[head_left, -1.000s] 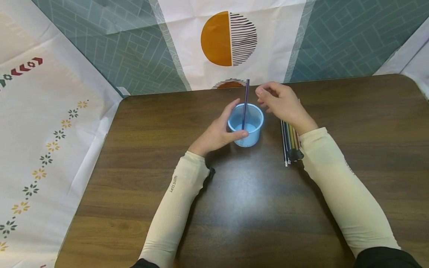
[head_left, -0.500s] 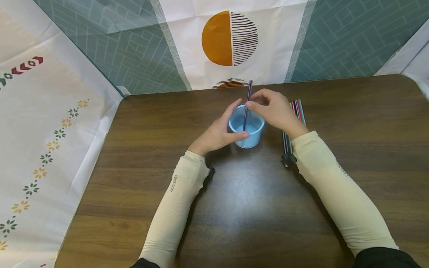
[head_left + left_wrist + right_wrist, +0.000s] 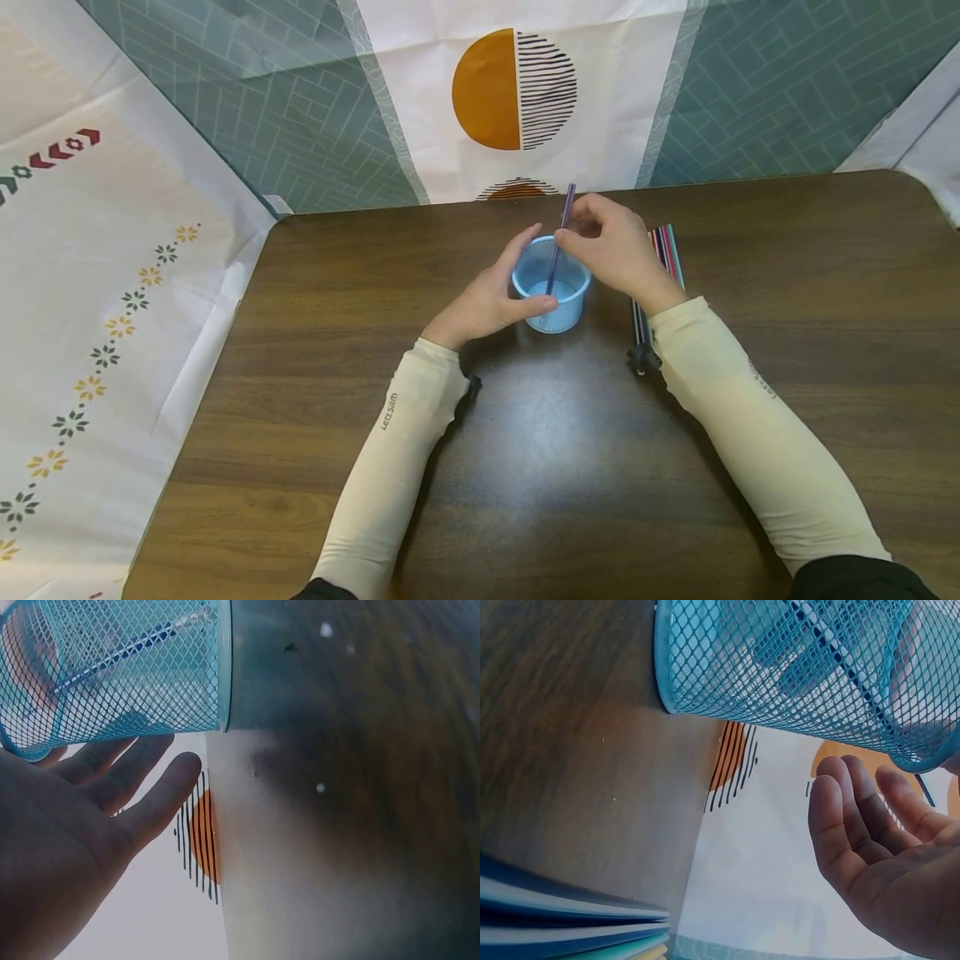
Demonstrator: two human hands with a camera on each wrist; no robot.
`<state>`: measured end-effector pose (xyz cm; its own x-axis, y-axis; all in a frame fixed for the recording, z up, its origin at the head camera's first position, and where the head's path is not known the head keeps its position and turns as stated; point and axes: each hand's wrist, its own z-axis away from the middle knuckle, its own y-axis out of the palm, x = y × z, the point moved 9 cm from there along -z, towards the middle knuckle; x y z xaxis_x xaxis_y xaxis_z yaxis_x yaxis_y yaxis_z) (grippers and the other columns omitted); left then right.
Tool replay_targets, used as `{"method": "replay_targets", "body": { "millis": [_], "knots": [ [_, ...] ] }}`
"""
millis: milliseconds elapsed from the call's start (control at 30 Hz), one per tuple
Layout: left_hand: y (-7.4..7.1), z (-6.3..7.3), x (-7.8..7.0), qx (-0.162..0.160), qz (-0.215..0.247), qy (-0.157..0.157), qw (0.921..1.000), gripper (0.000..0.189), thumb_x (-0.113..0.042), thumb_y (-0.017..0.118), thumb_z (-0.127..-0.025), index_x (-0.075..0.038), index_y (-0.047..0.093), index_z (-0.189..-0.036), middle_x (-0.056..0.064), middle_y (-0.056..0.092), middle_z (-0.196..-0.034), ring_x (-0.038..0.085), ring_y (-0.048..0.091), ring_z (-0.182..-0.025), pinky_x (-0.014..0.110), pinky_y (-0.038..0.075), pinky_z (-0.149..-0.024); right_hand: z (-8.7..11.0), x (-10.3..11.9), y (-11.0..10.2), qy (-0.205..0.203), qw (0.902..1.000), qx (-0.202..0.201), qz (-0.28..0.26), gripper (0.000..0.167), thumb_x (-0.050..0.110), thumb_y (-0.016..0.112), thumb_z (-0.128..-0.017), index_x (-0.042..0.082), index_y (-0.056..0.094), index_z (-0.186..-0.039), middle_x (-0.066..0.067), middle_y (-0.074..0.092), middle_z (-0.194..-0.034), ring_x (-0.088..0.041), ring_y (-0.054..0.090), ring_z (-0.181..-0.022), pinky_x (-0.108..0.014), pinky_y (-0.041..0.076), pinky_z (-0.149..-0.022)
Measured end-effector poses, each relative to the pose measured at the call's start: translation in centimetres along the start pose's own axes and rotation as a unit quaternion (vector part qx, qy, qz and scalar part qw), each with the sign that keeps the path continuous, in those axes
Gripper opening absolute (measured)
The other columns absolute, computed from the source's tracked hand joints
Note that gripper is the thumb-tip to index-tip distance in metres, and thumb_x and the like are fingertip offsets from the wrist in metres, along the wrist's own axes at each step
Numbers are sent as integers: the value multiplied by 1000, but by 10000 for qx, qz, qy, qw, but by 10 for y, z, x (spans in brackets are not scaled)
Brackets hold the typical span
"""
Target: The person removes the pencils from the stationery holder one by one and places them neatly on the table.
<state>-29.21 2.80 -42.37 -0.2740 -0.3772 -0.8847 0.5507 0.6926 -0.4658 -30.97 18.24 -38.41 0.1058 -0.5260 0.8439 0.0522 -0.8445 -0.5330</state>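
A light blue mesh pencil cup (image 3: 558, 312) stands upright on the brown table. My left hand (image 3: 491, 300) holds it from the left, thumb across the front rim and fingers at the far side. In the left wrist view the fingers of this hand (image 3: 112, 795) lie along the mesh wall (image 3: 150, 690). A purple pencil (image 3: 553, 268) leans in the cup, its upper end tilted to the right above the rim. Over the cup's right side, my right hand (image 3: 615, 246) pinches the pencil between thumb and forefinger. Through the mesh in the right wrist view, the pencil (image 3: 847, 664) crosses the cup diagonally.
A bundle of several coloured pencils (image 3: 666, 250) lies on the wooden table (image 3: 540, 467), partly under my right wrist. A small black wrist camera (image 3: 642, 358) overlaps its near end. Patterned cloths (image 3: 495, 92) hang behind the table and at its left.
My right hand has come left to the cup and taken hold of the pencil, whose top has tipped further right. The left hand has stayed at the cup.
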Motion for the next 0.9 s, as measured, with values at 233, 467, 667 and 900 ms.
{"method": "replay_targets", "body": {
  "millis": [233,467,667,900],
  "knots": [
    [1,-1,1,4,49,-64,10000,95,-47,77,-87,-40,16,-160,2,44,-145,21,48,-125,43,46,-100,0,1,-3,-149,9995,-117,-233,24,20,67,-96,5,61,-113,-13,68,-110,-29,57,-102,-46,47,-90],
    [2,0,1,-2,73,-116,9999,94,-46,78,-87,-42,17,-159,2,45,-144,22,48,-123,43,47,-99,0,2,-8,-276,9990,-152,-329,17,15,69,-94,3,62,-103,-14,69,-103,-29,58,-100,-44,46,-88],
    [1,0,2,-15,74,-114,9999,95,-45,78,-86,-40,17,-159,5,44,-145,25,48,-124,44,47,-98,0,1,-12,-224,9987,-216,-398,15,16,69,-93,4,61,-96,-13,67,-94,-25,56,-92,-38,44,-80],
    [1,0,1,-35,111,-108,9999,94,-46,78,-86,-41,18,-158,4,42,-147,26,47,-125,44,47,-98,1,-1,-13,-106,9989,-284,-348,20,20,70,-92,5,57,-91,-11,60,-86,-24,51,-86,-38,41,-73]
  ]
}}
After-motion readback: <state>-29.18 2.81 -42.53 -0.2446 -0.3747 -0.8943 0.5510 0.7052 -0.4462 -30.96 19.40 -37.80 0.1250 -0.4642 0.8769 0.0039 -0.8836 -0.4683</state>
